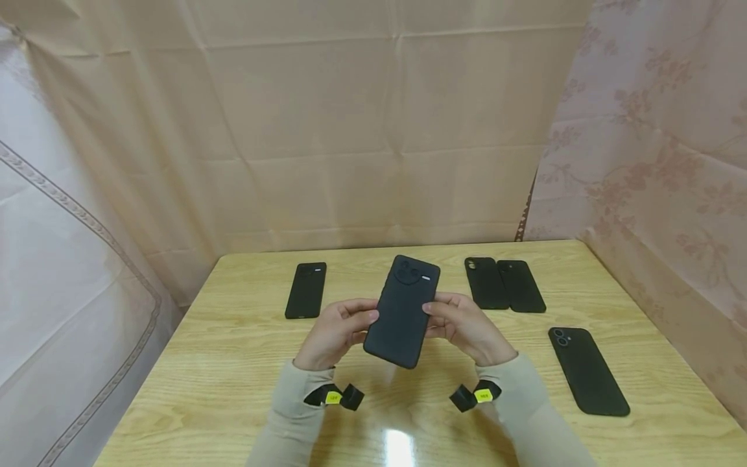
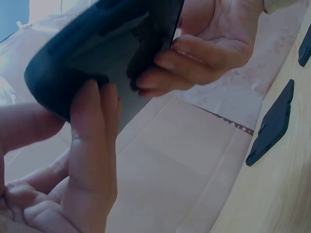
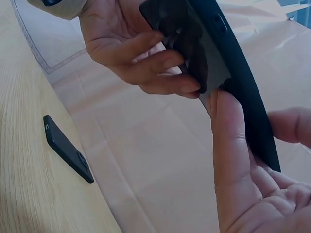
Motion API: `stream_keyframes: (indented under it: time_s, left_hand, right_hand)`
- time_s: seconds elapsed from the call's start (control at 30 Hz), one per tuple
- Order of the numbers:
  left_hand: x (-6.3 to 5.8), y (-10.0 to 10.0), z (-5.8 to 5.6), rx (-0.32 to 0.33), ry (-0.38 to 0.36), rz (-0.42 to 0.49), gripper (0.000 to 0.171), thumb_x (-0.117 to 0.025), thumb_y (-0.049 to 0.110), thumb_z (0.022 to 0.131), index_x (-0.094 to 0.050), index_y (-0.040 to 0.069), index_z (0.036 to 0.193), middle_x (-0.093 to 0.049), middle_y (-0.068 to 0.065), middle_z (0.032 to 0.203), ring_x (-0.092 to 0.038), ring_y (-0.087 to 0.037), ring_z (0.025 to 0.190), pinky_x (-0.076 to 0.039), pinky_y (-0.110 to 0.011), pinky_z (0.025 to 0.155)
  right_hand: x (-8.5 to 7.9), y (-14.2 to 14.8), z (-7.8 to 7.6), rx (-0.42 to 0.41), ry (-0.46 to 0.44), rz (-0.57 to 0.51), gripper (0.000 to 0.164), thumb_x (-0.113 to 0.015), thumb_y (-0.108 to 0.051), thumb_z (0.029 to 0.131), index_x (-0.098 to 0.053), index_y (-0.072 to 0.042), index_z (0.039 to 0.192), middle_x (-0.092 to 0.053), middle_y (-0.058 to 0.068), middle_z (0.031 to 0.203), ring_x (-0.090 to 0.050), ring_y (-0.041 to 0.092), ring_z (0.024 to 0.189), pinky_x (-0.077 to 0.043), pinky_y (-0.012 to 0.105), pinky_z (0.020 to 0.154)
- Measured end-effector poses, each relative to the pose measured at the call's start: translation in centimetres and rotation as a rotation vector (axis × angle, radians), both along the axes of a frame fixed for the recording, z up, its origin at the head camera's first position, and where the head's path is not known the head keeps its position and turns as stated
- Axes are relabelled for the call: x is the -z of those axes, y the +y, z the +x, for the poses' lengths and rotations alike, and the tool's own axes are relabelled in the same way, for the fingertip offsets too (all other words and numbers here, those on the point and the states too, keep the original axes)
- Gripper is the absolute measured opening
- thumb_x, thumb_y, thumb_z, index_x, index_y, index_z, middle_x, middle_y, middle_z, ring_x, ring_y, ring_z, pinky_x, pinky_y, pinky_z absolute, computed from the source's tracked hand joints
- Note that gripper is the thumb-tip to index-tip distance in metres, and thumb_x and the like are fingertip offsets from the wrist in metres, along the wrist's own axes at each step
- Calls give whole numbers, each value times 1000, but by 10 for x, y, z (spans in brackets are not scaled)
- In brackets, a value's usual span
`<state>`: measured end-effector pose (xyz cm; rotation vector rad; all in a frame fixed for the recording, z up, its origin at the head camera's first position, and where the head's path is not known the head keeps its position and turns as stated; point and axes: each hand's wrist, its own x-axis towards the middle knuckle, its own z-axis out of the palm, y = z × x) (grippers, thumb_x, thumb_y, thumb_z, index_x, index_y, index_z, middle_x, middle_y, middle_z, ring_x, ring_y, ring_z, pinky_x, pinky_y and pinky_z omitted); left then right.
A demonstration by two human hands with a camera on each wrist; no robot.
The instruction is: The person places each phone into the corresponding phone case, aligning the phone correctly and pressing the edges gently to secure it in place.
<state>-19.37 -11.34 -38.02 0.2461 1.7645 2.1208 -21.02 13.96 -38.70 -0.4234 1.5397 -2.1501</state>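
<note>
Above the middle of the table, a smartphone in a black case (image 1: pixel 403 318) is held tilted, its camera side toward the head view. On its left edge my left hand (image 1: pixel 335 331) pinches it, thumb on the back and fingers underneath. My right hand (image 1: pixel 467 327) grips the opposite edge in the same way. From below, in the left wrist view, the glossy screen side of the phone (image 2: pixel 112 63) reflects the fingers. The right wrist view shows a slot in the case's edge (image 3: pixel 220 23).
Behind the left hand lies a black phone (image 1: pixel 306 290). Two dark phone cases or phones, one (image 1: pixel 489 285) beside the other (image 1: pixel 521 287), lie at the back right. Another black phone (image 1: pixel 589 373) is nearer on the right. Cloth curtains (image 1: pixel 373 130) surround the wooden table (image 1: pixel 204 363).
</note>
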Motion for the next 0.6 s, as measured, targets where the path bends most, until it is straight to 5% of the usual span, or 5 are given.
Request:
stream_keyframes:
  time_s: [0.17, 0.4, 0.6]
  left_hand:
    - [2, 5, -2, -79, -23, 26, 41, -58, 7, 97, -52, -11, 133, -72, 10, 92, -67, -5, 80, -55, -22, 74]
    - [7, 15, -7, -246, -62, 54, 35, -59, 4, 96, -56, -10, 128, -72, 5, 90, -67, -9, 80, -57, -24, 73]
    - [11, 19, -14, -259, -53, 49, 35, -59, 5, 96, -57, -8, 128, -70, 4, 93, -66, -9, 81, -56, -24, 74]
  right_hand:
    - [1, -2, -1, 37, -54, -5, 24, -55, -10, 99, -64, -9, 121, -75, -3, 94, -70, 8, 79, -59, 26, 75]
    - [3, -4, -3, 141, -54, 79, 59, -59, -11, 97, -33, 0, 149, -71, -6, 98, -69, 8, 86, -58, 27, 82]
    - [5, -4, -7, 190, -20, 148, 58, -60, -10, 97, -35, -3, 149, -65, -4, 97, -66, 7, 83, -58, 25, 82]
